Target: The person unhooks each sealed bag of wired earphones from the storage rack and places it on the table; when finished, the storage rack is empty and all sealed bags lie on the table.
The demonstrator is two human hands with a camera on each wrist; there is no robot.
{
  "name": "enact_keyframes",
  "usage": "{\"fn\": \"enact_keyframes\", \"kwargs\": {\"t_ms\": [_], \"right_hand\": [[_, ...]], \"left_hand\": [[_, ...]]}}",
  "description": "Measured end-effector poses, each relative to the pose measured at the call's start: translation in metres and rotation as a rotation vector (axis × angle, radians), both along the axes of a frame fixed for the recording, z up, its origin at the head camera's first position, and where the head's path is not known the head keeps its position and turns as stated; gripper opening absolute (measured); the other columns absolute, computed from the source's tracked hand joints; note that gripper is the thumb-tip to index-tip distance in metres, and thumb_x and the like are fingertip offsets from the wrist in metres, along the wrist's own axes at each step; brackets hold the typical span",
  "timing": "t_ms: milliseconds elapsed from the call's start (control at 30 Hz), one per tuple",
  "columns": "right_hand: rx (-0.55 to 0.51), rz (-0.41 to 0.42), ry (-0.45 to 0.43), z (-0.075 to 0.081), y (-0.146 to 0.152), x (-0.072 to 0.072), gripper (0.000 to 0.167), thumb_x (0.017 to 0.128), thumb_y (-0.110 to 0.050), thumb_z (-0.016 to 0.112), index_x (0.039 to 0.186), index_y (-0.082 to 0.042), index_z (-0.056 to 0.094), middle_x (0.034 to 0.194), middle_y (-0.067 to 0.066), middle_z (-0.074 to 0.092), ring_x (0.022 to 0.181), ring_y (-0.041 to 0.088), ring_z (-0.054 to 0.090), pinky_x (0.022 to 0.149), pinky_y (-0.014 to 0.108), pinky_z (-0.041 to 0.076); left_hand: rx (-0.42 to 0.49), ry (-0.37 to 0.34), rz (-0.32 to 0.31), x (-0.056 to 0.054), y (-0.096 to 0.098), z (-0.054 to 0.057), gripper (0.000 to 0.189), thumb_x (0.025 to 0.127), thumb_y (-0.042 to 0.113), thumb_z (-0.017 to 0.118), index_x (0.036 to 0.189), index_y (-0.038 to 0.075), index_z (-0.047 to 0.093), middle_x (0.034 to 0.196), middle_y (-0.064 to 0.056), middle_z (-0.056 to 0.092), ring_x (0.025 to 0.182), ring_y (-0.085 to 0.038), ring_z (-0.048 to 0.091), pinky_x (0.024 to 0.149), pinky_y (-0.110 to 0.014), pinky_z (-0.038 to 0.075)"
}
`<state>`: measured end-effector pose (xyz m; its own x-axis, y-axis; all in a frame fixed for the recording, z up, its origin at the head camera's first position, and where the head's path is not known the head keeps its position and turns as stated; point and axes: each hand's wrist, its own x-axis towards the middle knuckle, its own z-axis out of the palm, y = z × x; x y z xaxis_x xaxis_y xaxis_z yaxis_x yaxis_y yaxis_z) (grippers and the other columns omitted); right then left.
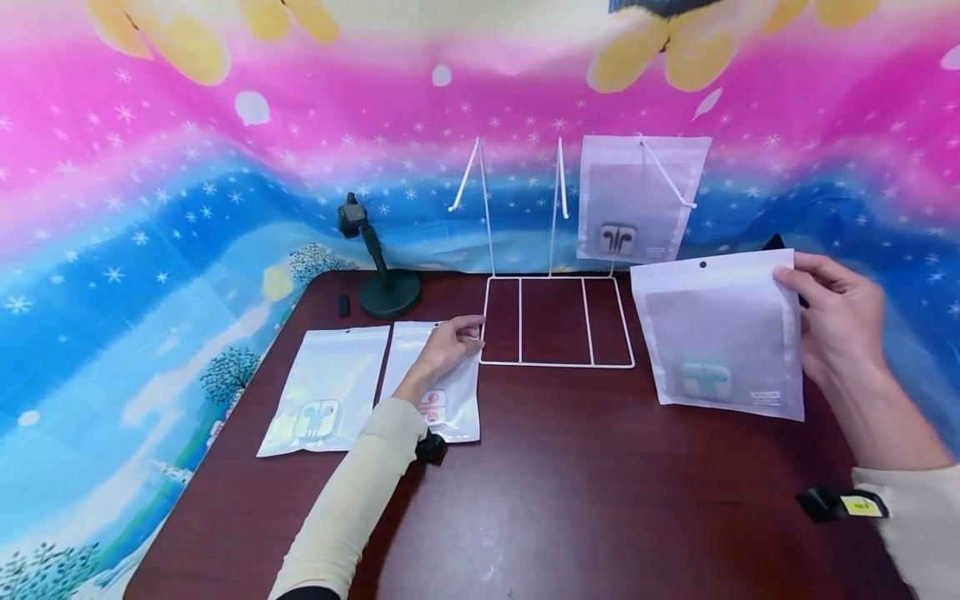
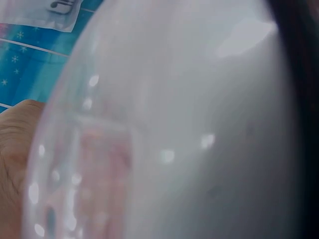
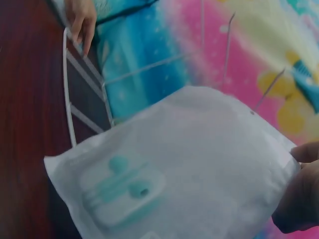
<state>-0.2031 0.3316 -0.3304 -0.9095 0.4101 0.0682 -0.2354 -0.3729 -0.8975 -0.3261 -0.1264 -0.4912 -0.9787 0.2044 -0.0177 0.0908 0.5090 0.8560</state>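
My right hand point(image 1: 843, 312) pinches the upper right edge of a white zip pouch point(image 1: 716, 329) with green earphones in a clear case, held up right of the white wire rack point(image 1: 557, 364). On the table's left side, my left hand point(image 1: 448, 346) grips the upper right corner of a second white pouch point(image 1: 462, 379) with pink-red earphones. That pouch point(image 2: 199, 99) fills the left wrist view, blurred. A third pouch point(image 1: 337, 367) with pale earphones lies left of it. Another pouch point(image 1: 633, 187), with dark earphones, hangs from the rack's right hook.
The rack's left hook point(image 1: 465, 175) and middle hook point(image 1: 562, 179) hold nothing. A black stand point(image 1: 388, 293) and a small black object point(image 1: 343, 305) sit at the back left of the dark wooden table point(image 1: 585, 492). Behind hangs a printed cloth point(image 1: 337, 108).
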Motion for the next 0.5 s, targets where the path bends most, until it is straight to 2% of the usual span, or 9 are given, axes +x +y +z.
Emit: {"fn": "enact_keyframes", "kwargs": {"t_ms": [133, 233, 367, 500], "right_hand": [[0.061, -0.071, -0.115, -0.014, 0.017, -0.014, 0.031, 0.083, -0.005, 0.087, 0.113, -0.010, 0.082, 0.106, -0.006, 0.071, 0.088, 0.009, 0.064, 0.061, 0.019, 0.057], [0.120, -0.122, -0.222, -0.029, 0.030, -0.027, 0.037, 0.083, -0.012, 0.088, 0.119, -0.015, 0.080, 0.111, -0.010, 0.067, 0.098, 0.006, 0.057, 0.066, 0.013, 0.054], [0.224, -0.130, -0.376, -0.056, 0.046, -0.039, 0.048, 0.086, -0.026, 0.086, 0.132, -0.023, 0.073, 0.118, -0.013, 0.063, 0.093, 0.002, 0.058, 0.065, 0.010, 0.051], [0.286, -0.105, -0.451, -0.083, 0.055, -0.047, 0.057, 0.088, -0.035, 0.083, 0.142, -0.023, 0.066, 0.121, -0.012, 0.061, 0.085, 0.000, 0.061, 0.063, 0.010, 0.051]], "left_hand": [[0.007, -0.003, 0.000, 0.001, 0.000, 0.002, 0.051, 0.095, 0.005, 0.074, 0.144, 0.014, 0.063, 0.119, -0.010, 0.068, 0.107, -0.024, 0.067, 0.098, -0.037, 0.054], [0.000, -0.002, 0.003, 0.001, 0.000, 0.001, 0.051, 0.095, 0.005, 0.074, 0.144, 0.014, 0.063, 0.117, -0.010, 0.068, 0.105, -0.024, 0.066, 0.096, -0.036, 0.055], [-0.008, -0.006, 0.008, 0.000, 0.001, 0.001, 0.051, 0.096, 0.006, 0.074, 0.144, 0.014, 0.063, 0.116, -0.010, 0.068, 0.103, -0.023, 0.066, 0.094, -0.034, 0.055], [-0.006, -0.002, 0.008, 0.000, 0.001, 0.001, 0.051, 0.096, 0.005, 0.074, 0.145, 0.014, 0.063, 0.116, -0.010, 0.068, 0.104, -0.023, 0.066, 0.095, -0.035, 0.055]]}}
